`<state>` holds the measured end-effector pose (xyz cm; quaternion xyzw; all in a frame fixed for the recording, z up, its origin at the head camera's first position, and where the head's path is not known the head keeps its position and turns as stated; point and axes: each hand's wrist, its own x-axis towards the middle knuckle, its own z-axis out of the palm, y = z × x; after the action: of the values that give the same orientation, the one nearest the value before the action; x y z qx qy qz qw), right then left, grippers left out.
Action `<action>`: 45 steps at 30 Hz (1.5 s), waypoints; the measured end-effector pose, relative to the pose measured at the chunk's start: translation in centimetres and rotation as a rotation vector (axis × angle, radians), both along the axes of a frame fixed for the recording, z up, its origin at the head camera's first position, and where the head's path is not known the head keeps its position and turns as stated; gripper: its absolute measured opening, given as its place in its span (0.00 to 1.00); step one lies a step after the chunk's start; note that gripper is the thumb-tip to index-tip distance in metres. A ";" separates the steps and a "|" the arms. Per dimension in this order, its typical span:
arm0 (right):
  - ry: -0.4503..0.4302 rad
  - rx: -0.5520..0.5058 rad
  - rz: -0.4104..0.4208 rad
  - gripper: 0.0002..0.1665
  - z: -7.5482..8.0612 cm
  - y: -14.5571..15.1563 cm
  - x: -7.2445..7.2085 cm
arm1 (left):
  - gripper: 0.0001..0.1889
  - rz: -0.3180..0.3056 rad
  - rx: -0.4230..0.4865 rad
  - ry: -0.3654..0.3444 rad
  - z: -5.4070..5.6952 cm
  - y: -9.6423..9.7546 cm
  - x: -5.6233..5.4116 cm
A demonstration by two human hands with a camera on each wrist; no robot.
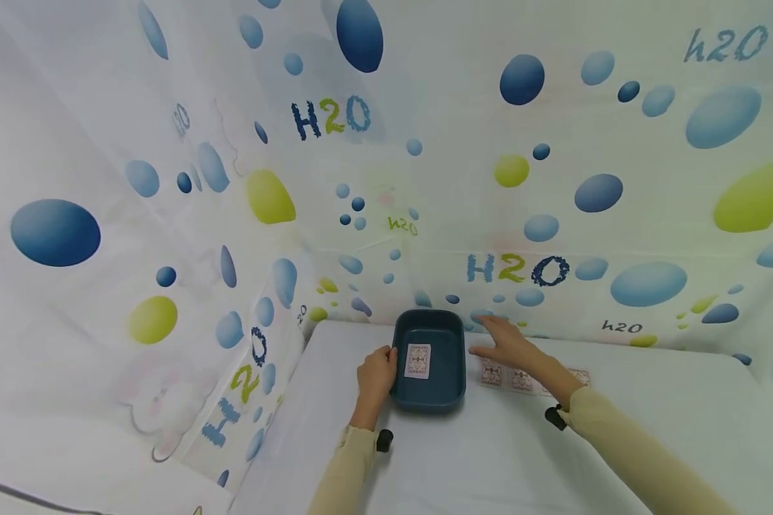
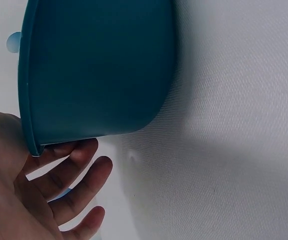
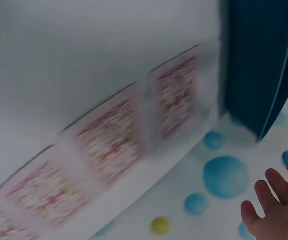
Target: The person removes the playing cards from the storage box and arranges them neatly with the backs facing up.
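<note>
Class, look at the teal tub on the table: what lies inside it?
Inside the teal tub lies one playing card, back up, on the floor. The near wall hides a strip of the floor.

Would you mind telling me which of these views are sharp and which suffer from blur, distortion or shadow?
Head view: evenly lit and sharp, with wide-angle bending of the printed backdrop; the card in the teal tray is legible. Left wrist view: sharp, the tray casting a soft shadow on the white cloth. Right wrist view: dim and motion-blurred, so the row of cards smears.
</note>
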<state>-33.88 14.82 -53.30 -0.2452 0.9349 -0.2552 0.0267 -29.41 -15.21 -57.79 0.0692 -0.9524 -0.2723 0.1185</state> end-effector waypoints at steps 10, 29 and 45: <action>-0.010 0.140 0.082 0.48 -1.4 -8.3 -1.5 | 0.20 -0.018 -0.017 0.003 -0.1 1.4 0.1; -0.164 0.248 -0.070 0.54 -3.2 -11.2 -1.9 | 0.20 -0.024 -0.050 -0.014 1.2 2.5 -0.3; -0.111 -0.166 -0.004 0.27 -4.1 -12.6 -1.5 | 0.18 0.020 -0.037 -0.058 0.4 0.2 0.0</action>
<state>-35.37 2.21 -57.37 -0.2301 0.9082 -0.3449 0.0576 -29.41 -15.00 -57.37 0.0846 -0.9595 -0.2515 0.0948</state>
